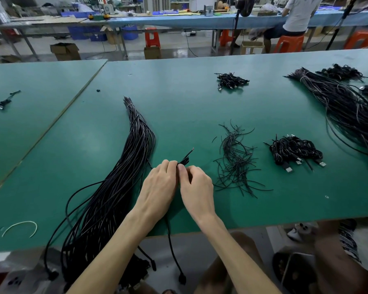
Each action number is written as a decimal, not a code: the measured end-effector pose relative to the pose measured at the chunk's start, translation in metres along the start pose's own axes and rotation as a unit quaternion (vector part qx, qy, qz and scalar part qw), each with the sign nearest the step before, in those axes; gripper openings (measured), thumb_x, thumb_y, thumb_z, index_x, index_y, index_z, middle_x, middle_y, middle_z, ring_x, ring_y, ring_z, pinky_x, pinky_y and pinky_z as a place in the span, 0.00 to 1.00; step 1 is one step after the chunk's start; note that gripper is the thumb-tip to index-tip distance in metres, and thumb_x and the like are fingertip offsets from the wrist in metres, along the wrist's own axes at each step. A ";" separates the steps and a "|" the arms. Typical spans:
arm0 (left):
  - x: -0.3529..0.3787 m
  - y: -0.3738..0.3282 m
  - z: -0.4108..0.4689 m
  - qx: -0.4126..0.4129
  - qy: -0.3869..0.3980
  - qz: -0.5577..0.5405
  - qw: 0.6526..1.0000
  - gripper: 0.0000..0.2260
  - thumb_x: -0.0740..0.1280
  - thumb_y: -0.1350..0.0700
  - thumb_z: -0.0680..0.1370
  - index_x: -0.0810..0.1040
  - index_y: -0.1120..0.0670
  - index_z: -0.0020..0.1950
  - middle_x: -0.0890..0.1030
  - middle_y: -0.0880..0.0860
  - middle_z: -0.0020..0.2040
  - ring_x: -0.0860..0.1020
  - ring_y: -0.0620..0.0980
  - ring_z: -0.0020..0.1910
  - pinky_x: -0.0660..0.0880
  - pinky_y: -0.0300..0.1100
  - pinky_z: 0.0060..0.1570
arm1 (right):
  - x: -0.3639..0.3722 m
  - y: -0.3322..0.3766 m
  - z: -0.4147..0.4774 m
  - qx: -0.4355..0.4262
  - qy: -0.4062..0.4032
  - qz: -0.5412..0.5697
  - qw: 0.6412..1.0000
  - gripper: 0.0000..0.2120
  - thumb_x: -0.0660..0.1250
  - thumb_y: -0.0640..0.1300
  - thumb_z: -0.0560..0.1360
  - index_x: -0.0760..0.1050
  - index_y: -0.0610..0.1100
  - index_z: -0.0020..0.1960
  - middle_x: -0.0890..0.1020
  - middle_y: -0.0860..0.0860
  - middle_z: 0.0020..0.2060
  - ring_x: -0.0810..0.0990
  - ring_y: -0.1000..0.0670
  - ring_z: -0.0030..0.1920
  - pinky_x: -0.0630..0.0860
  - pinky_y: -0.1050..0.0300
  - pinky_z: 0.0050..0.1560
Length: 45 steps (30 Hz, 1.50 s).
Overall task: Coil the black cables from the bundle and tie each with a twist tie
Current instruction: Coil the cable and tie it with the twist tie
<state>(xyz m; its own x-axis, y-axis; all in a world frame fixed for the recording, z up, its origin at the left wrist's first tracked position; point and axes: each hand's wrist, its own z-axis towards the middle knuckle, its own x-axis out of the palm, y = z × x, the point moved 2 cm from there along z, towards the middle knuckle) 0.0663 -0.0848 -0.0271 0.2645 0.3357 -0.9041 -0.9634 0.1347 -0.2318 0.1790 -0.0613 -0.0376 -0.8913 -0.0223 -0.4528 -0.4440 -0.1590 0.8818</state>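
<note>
1. L hand (159, 183) and R hand (197, 187): closed in together, fingertips touching. Both pinch one black cable (186, 158), low over the green table (179, 92) nr its front edge.
2. Cable's folded end pokes up and to the right past the fingers. The rest runs under the L wrist, over the table edge, and hangs w/ a plug at the bottom.
3. Bundle (132, 155): just left of L hand, bound w/ a pale band at its far end. Its near end spills off the table.
4. Twist ties (235, 162): loose black heap right of R hand, not touching it.
5. Coiled cables (295, 151) w/ USB plugs lie further right. Second bundle (344, 102) at far right, small heap (232, 80) behind.
6. Pale tie (19, 227) lies curved at the front left.
7. Writing: carton (252, 47) print across the aisle is too small to read.
</note>
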 end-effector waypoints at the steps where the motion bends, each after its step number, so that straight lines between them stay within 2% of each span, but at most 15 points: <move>1: 0.000 0.000 0.000 0.001 -0.003 0.001 1.000 0.05 0.66 0.64 0.81 0.75 0.59 0.56 0.75 0.54 0.47 0.76 0.55 0.43 0.65 0.40 0.44 | -0.001 -0.001 0.000 0.002 0.002 0.006 1.000 0.17 0.59 0.56 0.85 0.78 0.48 0.44 0.80 0.55 0.40 0.78 0.56 0.42 0.72 0.59 0.45; 6: 0.000 -0.003 0.002 -0.003 -0.025 -0.022 0.999 0.06 0.60 0.60 0.86 0.75 0.60 0.56 0.75 0.54 0.45 0.75 0.56 0.42 0.68 0.44 0.43 | -0.009 -0.003 0.002 0.030 -0.008 0.104 0.994 0.11 0.66 0.50 0.83 0.83 0.45 0.49 0.84 0.54 0.40 0.82 0.52 0.43 0.79 0.53 0.49; 11: -0.001 -0.003 0.002 -0.009 -0.035 -0.042 0.998 0.08 0.58 0.58 0.86 0.75 0.59 0.56 0.75 0.52 0.44 0.74 0.54 0.41 0.67 0.43 0.42 | -0.011 -0.004 0.002 0.038 0.003 0.152 0.988 0.10 0.68 0.48 0.82 0.82 0.46 0.46 0.84 0.53 0.37 0.79 0.57 0.37 0.79 0.59 0.44; 16: 0.002 0.000 0.000 -0.017 -0.017 -0.077 0.997 0.15 0.51 0.50 0.87 0.73 0.56 0.55 0.77 0.49 0.44 0.72 0.52 0.40 0.66 0.45 0.40 | -0.015 -0.006 0.002 0.038 0.014 0.188 0.981 0.07 0.69 0.46 0.82 0.82 0.45 0.48 0.85 0.49 0.42 0.81 0.50 0.42 0.81 0.52 0.50; 19: 0.003 0.003 -0.001 -0.029 -0.021 -0.125 0.992 0.17 0.51 0.46 0.86 0.75 0.54 0.56 0.77 0.45 0.40 0.74 0.49 0.36 0.67 0.44 0.38 | -0.016 -0.006 0.001 0.020 -0.005 0.187 0.982 0.06 0.69 0.44 0.82 0.81 0.43 0.48 0.84 0.48 0.41 0.80 0.52 0.41 0.81 0.50 0.49; 22: 0.004 0.008 0.002 -0.062 -0.022 -0.255 0.965 0.12 0.58 0.48 0.86 0.78 0.51 0.59 0.80 0.45 0.35 0.75 0.43 0.32 0.69 0.35 0.35 | -0.017 -0.006 0.001 0.016 -0.011 0.195 0.981 0.06 0.69 0.43 0.82 0.80 0.42 0.48 0.84 0.47 0.41 0.79 0.51 0.41 0.80 0.52 0.47; 25: 0.001 0.012 0.004 -0.080 -0.034 -0.395 0.915 0.08 0.65 0.47 0.83 0.76 0.49 0.59 0.85 0.48 0.37 0.76 0.48 0.25 0.73 0.36 0.29 | -0.018 -0.007 0.002 0.012 -0.005 0.187 0.982 0.07 0.69 0.43 0.82 0.80 0.41 0.48 0.83 0.49 0.40 0.77 0.56 0.38 0.76 0.60 0.43; 27: -0.001 0.015 0.004 -0.081 -0.036 -0.464 0.882 0.09 0.70 0.49 0.80 0.79 0.51 0.57 0.86 0.51 0.38 0.80 0.51 0.26 0.73 0.37 0.28 | -0.019 -0.006 0.001 0.009 -0.004 0.181 0.983 0.07 0.69 0.43 0.82 0.81 0.41 0.48 0.83 0.50 0.39 0.77 0.59 0.37 0.74 0.64 0.42; 29: -0.001 0.017 0.003 -0.079 -0.024 -0.505 0.859 0.11 0.74 0.52 0.76 0.81 0.53 0.57 0.86 0.53 0.39 0.82 0.50 0.31 0.74 0.36 0.30 | -0.019 -0.006 0.001 0.009 -0.004 0.181 0.983 0.08 0.68 0.43 0.83 0.81 0.40 0.47 0.83 0.49 0.39 0.78 0.58 0.38 0.76 0.62 0.42; 31: -0.001 0.020 0.003 -0.077 -0.019 -0.515 0.854 0.11 0.76 0.56 0.75 0.83 0.54 0.57 0.87 0.54 0.41 0.83 0.48 0.34 0.75 0.36 0.32 | -0.019 -0.006 0.001 0.010 -0.003 0.182 0.983 0.08 0.68 0.43 0.83 0.81 0.41 0.47 0.82 0.48 0.39 0.77 0.55 0.38 0.78 0.57 0.43; 35: -0.003 0.023 0.006 -0.079 -0.076 -0.449 0.887 0.07 0.76 0.62 0.75 0.86 0.53 0.51 0.82 0.47 0.46 0.79 0.42 0.42 0.72 0.32 0.40 | -0.019 -0.006 0.000 0.001 0.003 0.168 0.986 0.08 0.68 0.44 0.82 0.80 0.41 0.47 0.80 0.51 0.37 0.75 0.55 0.37 0.77 0.55 0.42; 38: -0.006 0.022 0.007 -0.074 -0.098 -0.434 0.892 0.05 0.75 0.63 0.76 0.85 0.55 0.49 0.84 0.50 0.50 0.82 0.47 0.50 0.77 0.38 0.50 | -0.017 -0.001 -0.002 -0.039 0.016 0.140 0.989 0.07 0.70 0.43 0.82 0.81 0.40 0.47 0.80 0.50 0.39 0.76 0.55 0.38 0.76 0.59 0.42; 40: -0.008 0.020 0.006 -0.081 -0.089 -0.453 0.884 0.01 0.72 0.60 0.79 0.84 0.56 0.49 0.85 0.52 0.44 0.83 0.46 0.43 0.78 0.38 0.46 | -0.014 0.004 -0.004 -0.088 0.024 0.102 0.991 0.06 0.70 0.41 0.81 0.81 0.40 0.47 0.80 0.51 0.42 0.77 0.55 0.41 0.74 0.64 0.44; 42: -0.010 0.019 0.006 -0.089 -0.089 -0.466 0.876 0.07 0.70 0.55 0.81 0.83 0.56 0.46 0.83 0.51 0.37 0.79 0.43 0.35 0.75 0.35 0.37 | -0.012 0.008 -0.008 -0.132 0.028 0.064 0.989 0.06 0.69 0.40 0.81 0.80 0.39 0.46 0.78 0.51 0.42 0.76 0.54 0.41 0.72 0.66 0.44; 45: -0.008 0.020 0.007 -0.099 -0.081 -0.469 0.874 0.14 0.68 0.50 0.80 0.80 0.59 0.42 0.77 0.49 0.30 0.73 0.42 0.29 0.70 0.34 0.31 | -0.010 0.012 -0.013 -0.195 0.024 0.004 0.980 0.06 0.67 0.38 0.82 0.78 0.39 0.46 0.76 0.51 0.44 0.73 0.53 0.41 0.72 0.63 0.45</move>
<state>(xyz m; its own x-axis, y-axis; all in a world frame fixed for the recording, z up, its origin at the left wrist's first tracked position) 0.0450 -0.0785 -0.0220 0.9290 0.2944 -0.2242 -0.3044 0.2636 -0.9153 0.1840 -0.0758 -0.0242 -0.8851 -0.0706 -0.4601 -0.3596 -0.5239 0.7721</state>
